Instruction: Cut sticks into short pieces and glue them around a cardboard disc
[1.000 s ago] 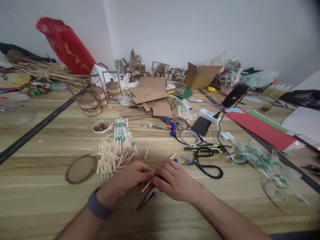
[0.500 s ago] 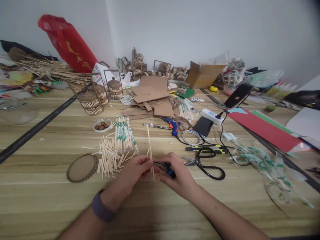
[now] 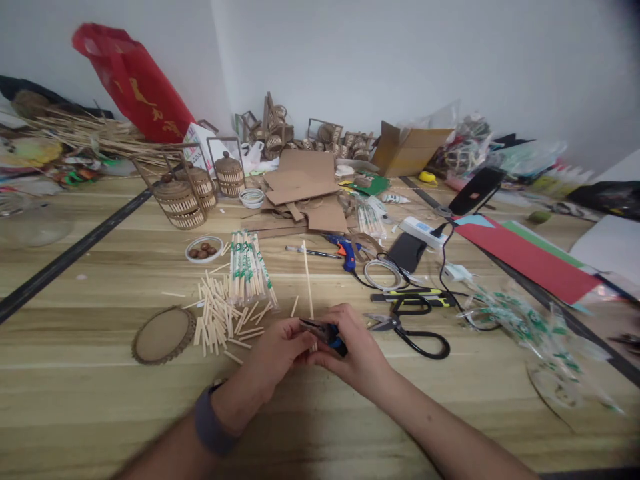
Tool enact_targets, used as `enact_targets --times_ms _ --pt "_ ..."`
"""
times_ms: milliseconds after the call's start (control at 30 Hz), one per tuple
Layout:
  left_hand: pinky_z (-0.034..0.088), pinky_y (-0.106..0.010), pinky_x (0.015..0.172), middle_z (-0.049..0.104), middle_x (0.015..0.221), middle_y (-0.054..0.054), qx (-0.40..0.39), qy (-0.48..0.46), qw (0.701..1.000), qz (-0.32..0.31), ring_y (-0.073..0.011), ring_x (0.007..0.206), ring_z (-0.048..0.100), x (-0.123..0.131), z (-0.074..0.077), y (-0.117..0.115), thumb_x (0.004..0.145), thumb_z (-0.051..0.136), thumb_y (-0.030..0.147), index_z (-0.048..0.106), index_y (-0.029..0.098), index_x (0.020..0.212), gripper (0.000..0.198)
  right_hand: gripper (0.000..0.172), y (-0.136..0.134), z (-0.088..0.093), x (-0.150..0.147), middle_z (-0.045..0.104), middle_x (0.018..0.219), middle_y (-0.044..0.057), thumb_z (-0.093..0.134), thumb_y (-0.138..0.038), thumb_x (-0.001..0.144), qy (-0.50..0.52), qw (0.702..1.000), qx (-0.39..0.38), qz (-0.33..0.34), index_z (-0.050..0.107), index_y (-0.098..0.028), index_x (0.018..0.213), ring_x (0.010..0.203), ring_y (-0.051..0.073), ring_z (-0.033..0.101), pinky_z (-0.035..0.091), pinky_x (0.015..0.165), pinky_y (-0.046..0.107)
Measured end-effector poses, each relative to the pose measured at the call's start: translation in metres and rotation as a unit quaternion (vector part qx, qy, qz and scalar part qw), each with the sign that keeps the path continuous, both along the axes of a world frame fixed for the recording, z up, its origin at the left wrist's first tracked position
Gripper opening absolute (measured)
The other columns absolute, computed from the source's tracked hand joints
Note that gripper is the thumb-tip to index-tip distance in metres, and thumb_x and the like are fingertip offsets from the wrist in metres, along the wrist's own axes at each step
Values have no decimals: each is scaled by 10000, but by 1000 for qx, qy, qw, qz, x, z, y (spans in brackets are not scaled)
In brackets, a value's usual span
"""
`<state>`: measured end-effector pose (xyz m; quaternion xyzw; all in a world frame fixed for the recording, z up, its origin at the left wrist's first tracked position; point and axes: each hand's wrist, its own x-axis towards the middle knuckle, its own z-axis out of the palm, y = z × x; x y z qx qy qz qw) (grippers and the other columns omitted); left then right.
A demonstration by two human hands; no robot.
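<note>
My left hand (image 3: 280, 350) is closed on the lower end of a thin wooden chopstick (image 3: 307, 280), which points away from me. Closed around blue-and-black pliers (image 3: 334, 339), my right hand (image 3: 355, 347) is beside the left, and the dark jaws lie across the chopstick near my left fingertips. Whether the jaws grip the wood is hard to see. Left of my hands lies a pile of short cut stick pieces (image 3: 215, 317). Behind it are paper-wrapped chopsticks (image 3: 245, 270). A round cardboard disc (image 3: 164, 335) with a ridged rim rests at the left.
Black-handled scissors (image 3: 420, 340) and a yellow-black cutter (image 3: 415, 297) lie to the right. Further back are a blue glue gun (image 3: 350, 253), a phone (image 3: 407, 252) and cardboard sheets (image 3: 305, 180). Small lidded baskets (image 3: 180, 203) and a dish of brown beads (image 3: 204, 250) stand left.
The chopstick has shifted slightly right and away from me. The pliers' jaws have come across it by my left fingers. More short pieces now show on the table beside my left hand.
</note>
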<state>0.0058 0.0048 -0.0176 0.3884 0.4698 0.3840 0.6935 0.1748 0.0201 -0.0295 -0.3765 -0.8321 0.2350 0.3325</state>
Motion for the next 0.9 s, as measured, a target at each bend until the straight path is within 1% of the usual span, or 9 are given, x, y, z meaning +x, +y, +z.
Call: enact_targets --times_ms 167,300,367,467,500,567,667,767,900 --pt "310 -228 523 573 585 19 11 -14 1000 7 -99 514 420 0 -6 -1 617 747 449 642 149 668 323 416 3 0 0 582 929 70 836 -376 688 28 999 -21 -14 577 -200 962 875 231 571 494 723 336" --pt "374 -251 594 643 677 -18 42 13 999 32 -142 609 516 -8 0 2 696 704 524 678 162 716 363 478 5 9 1 578 822 28 776 -581 674 94 985 -138 -46 595 -200 898 759 193 553 457 673 314" --pt "416 -276 686 686 757 -36 59 36 995 73 -182 734 575 -13 6 4 705 704 510 700 176 746 336 532 6 12 1 559 736 -1 706 -678 686 157 950 -268 -28 591 -195 875 657 158 528 431 606 287" --pt "435 -317 834 722 843 -49 75 16 993 91 -227 883 610 -16 12 5 683 739 477 717 187 783 308 608 5 10 -1 556 678 -13 646 -756 679 263 838 -477 45 581 -175 847 539 118 509 398 509 250" --pt "445 -324 830 717 814 -44 76 -2 994 77 -226 856 618 -15 12 4 685 743 477 714 184 779 308 617 4 9 -3 569 675 -7 654 -756 671 283 800 -524 64 584 -165 835 523 114 517 398 496 245" --pt "468 -316 733 672 696 -19 70 -37 996 35 -196 704 615 -11 12 2 704 738 485 702 171 771 322 606 1 5 -5 591 664 2 687 -729 664 300 752 -581 89 599 -149 818 510 113 539 409 485 238" --pt "447 -279 568 580 576 18 50 -78 996 -13 -154 530 571 -5 10 -1 728 719 514 691 155 816 371 572 -2 4 -8 612 660 10 710 -683 686 314 708 -624 105 625 -137 834 520 116 570 436 494 233" --pt "439 -274 507 563 560 19 44 -79 996 -16 -149 488 555 -5 11 -1 704 721 550 684 151 811 415 507 -3 8 -6 639 706 22 739 -611 710 333 678 -648 94 635 -141 867 595 128 616 487 581 253" --pt "431 -266 500 581 603 15 47 -53 997 17 -134 504 521 -11 16 1 684 741 530 685 159 820 399 379 -3 18 -2 652 814 39 807 -394 684 303 678 -660 111 631 -159 923 751 184 655 511 660 312"
